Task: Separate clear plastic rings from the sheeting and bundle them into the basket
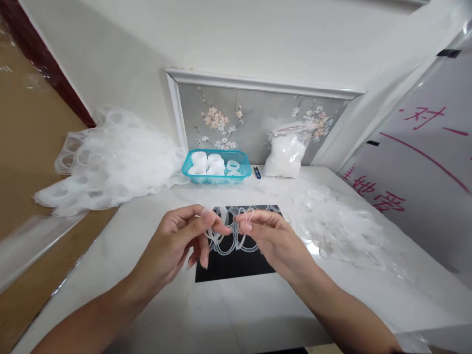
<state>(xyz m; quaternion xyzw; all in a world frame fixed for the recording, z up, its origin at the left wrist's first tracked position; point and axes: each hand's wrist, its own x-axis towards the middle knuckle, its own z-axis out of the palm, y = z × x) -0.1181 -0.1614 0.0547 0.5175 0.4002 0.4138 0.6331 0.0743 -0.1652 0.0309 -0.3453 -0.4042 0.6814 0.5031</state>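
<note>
Over a black mat on the white table, my left hand pinches a translucent white plastic ring between thumb and forefinger, its other fingers curled loosely. Facing it, my right hand grips another thin clear ring between thumb and fingertips. The two hands are a small gap apart. More linked rings show behind and between the fingers, against the black. Whether they join the held ones I cannot tell.
At the left is a big heap of translucent ring sheets; a looser pile spreads at the right. Behind the mat stand a blue basket with white ring stacks, small dark thread snips and a filled clear bag. A whiteboard leans at right.
</note>
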